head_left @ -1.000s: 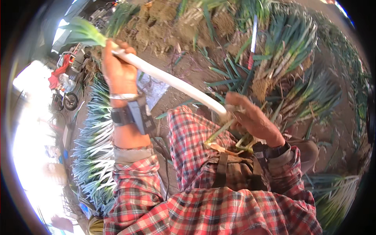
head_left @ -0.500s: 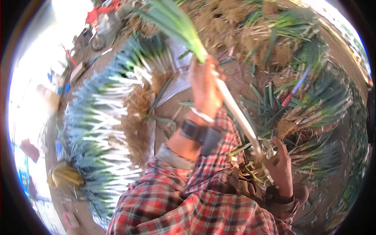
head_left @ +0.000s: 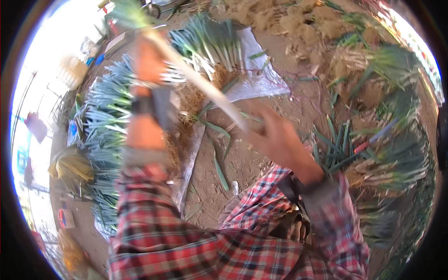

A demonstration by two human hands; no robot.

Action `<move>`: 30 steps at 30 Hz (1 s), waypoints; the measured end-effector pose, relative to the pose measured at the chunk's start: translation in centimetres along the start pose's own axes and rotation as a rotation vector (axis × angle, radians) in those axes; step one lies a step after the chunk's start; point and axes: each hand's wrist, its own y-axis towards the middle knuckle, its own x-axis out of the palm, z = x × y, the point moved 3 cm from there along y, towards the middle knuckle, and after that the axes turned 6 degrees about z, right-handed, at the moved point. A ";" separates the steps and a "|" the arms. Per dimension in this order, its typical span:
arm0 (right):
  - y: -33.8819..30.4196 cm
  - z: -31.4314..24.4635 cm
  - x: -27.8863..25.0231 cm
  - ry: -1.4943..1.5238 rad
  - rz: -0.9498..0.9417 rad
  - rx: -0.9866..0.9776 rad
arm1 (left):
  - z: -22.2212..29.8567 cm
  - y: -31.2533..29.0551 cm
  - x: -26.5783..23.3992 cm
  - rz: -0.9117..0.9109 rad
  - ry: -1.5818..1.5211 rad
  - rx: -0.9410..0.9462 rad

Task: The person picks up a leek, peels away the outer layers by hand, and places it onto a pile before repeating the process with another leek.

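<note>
A long leek [head_left: 198,83] slants across the upper middle, its green leaves at the top left and its white stalk running down to the right. My left hand [head_left: 148,60] is wrapped round it just below the leaves, blurred by motion. At the stalk's lower end, my right hand [head_left: 282,142] has its fingers and thumb about the root end. Beneath and beyond my left arm lies a curved row of trimmed leeks [head_left: 109,98], white stalks and brown roots pointing inward. Another bunch of leeks [head_left: 207,42] lies at the row's far end.
A silvery plastic sheet [head_left: 261,77] lies under part of the row. Loose green leaves [head_left: 220,170] are scattered on the dirt ground. Untrimmed leeks [head_left: 396,161] pile up on the right, with a blue-and-red rod-like thing [head_left: 375,136] among them. A yellowish bag [head_left: 72,165] stands at left.
My left hand has carried the leek up and to the left. My right hand has moved from my lap to the stalk's lower end. The view has shifted.
</note>
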 end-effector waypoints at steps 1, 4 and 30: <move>1.7 -1.5 0.2 0.062 0.042 -0.143 | -4.0 0.4 -1.0 -0.022 0.035 -0.063; 0.9 -1.4 -1.0 -0.155 0.118 -0.432 | -13.5 -3.4 1.5 -0.185 -0.038 -0.228; -55.0 50.2 -30.9 0.321 1.831 1.541 | 40.4 -39.6 37.8 -1.528 -0.820 -0.801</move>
